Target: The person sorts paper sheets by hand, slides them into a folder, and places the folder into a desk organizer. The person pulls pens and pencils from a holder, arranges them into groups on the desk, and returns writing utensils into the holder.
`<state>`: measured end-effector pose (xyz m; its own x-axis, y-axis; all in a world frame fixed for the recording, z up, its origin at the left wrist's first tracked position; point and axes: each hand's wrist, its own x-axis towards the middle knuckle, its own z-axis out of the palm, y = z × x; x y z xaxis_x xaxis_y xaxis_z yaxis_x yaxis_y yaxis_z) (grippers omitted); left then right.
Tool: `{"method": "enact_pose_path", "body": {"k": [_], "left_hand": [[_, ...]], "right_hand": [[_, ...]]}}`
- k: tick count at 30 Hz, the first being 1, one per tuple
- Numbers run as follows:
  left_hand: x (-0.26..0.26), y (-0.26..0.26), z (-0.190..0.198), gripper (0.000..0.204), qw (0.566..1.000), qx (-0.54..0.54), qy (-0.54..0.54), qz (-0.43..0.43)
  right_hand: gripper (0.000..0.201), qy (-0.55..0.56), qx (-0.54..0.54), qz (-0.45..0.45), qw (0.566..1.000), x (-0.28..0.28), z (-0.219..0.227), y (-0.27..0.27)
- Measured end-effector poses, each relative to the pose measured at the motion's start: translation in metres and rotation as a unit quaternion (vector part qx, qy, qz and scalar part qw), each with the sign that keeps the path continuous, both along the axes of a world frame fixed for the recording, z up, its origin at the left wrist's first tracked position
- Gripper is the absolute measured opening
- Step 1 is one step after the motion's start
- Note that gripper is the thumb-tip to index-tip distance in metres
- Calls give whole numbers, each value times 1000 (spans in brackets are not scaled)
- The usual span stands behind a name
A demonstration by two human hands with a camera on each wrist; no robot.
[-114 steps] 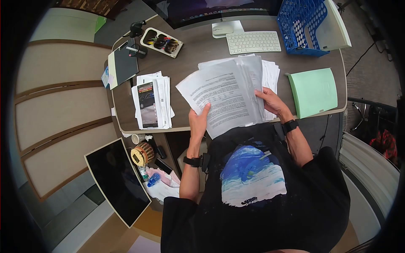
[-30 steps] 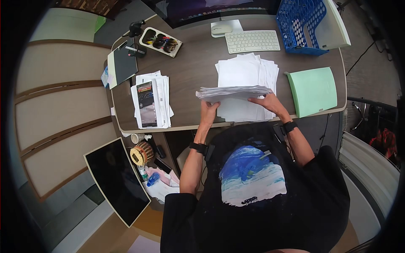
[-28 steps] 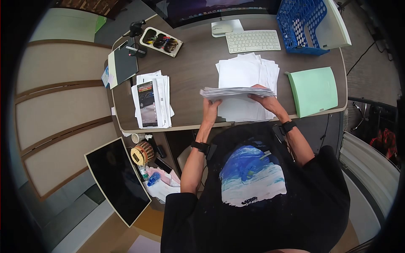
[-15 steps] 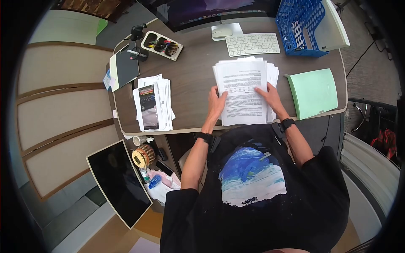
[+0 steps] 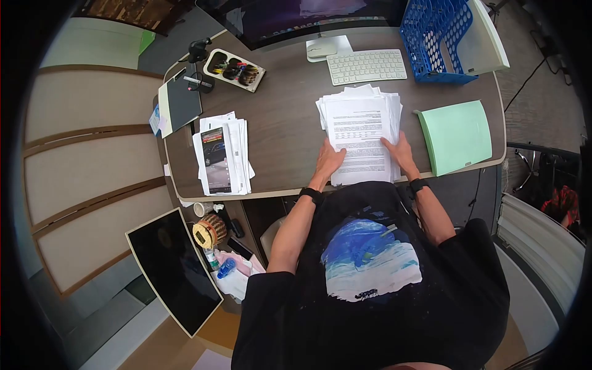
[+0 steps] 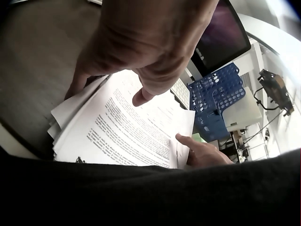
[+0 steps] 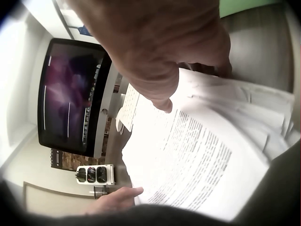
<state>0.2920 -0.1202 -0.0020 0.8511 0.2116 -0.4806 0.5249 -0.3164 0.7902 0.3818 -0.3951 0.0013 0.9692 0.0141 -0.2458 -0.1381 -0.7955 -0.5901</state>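
Note:
A pile of printed sheets [image 5: 359, 148] lies on the desk close to the person's body, its lower sheets sticking out unevenly at the back and sides. The left hand [image 5: 330, 161] grips the pile's left edge, thumb on the top page and fingers down the side. At the right edge the right hand [image 5: 401, 154] holds it the same way, its thumb on the printed page. In the left wrist view the left thumb rests on the text sheet [image 6: 127, 127]; in the right wrist view the sheets [image 7: 188, 155] fan out under the right hand [image 7: 160, 56].
Left on the desk [image 5: 277, 135] lies another paper stack [image 5: 237, 154] with a car picture on top. A green folder [image 5: 456, 135] is at the right. Behind are a keyboard [image 5: 367, 66], a blue file rack [image 5: 431, 49], a monitor [image 5: 308, 18] and a pen tray [image 5: 234, 69].
The bundle, earlier lifted and tilted in both hands above other sheets, was lowered flat onto them. Both hands have since slid slightly toward the body along its sides.

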Motion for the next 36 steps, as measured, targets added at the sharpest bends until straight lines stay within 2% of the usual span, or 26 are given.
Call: {"method": "enact_pose_path", "body": {"k": [2, 5, 7, 11, 13, 16, 19, 20, 22, 23, 24, 25, 27, 31, 33, 35, 36], "left_hand": [[-2, 6, -1, 65, 1000, 2, 2, -21], [-6, 15, -10, 65, 999, -23, 49, 4], [-13, 18, -17, 63, 997, -33, 64, 10], [-36, 18, -30, 58, 995, -34, 92, 26], [-54, 20, -39, 54, 996, -35, 54, 63], [-80, 22, -54, 52, 996, -33, 51, 66], [-103, 21, -69, 54, 996, -40, 33, 73], [-106, 20, -62, 57, 995, -56, 45, 76], [-116, 16, -59, 61, 993, -73, 59, 77], [-119, 16, -61, 62, 986, -104, 65, 109], [-119, 15, -62, 63, 978, -136, 69, 140], [-118, 14, -63, 63, 979, -137, 69, 136], [-115, 11, -69, 61, 946, -208, 90, 230], [-113, 3, -63, 58, 931, -237, 116, 253], [-114, 3, -67, 59, 922, -346, 44, 167], [-112, 2, -67, 59, 922, -348, 55, 158], [-110, 3, -64, 59, 922, -351, 68, 147]], "right_hand": [[81, 36, 24, -16, 999, 1, 5, 6], [78, 32, 68, -42, 996, 8, 1, 2], [70, 132, 112, -22, 985, 14, -1, 0], [59, 170, 154, 16, 973, 8, -2, 12], [49, 171, 148, 71, 972, 3, -13, 13], [41, 193, 160, 92, 964, -15, -25, 8], [45, 226, 127, 97, 961, -32, -20, 2], [45, 232, 126, 95, 960, -37, -13, 0], [48, 180, 58, 89, 978, -49, 4, 1], [48, 182, 58, 87, 978, -54, 8, 2], [51, 158, 0, 80, 984, -58, 13, 3], [54, 134, -59, 72, 987, -61, 18, 3], [58, 131, -55, 73, 987, -69, 18, -1], [67, 129, -61, 85, 986, -73, 6, 2], [67, 154, -26, 56, 986, -71, 12, 6], [67, 176, 11, 28, 984, -68, 13, 8], [66, 219, 123, 27, 967, -66, 12, 10]]}}
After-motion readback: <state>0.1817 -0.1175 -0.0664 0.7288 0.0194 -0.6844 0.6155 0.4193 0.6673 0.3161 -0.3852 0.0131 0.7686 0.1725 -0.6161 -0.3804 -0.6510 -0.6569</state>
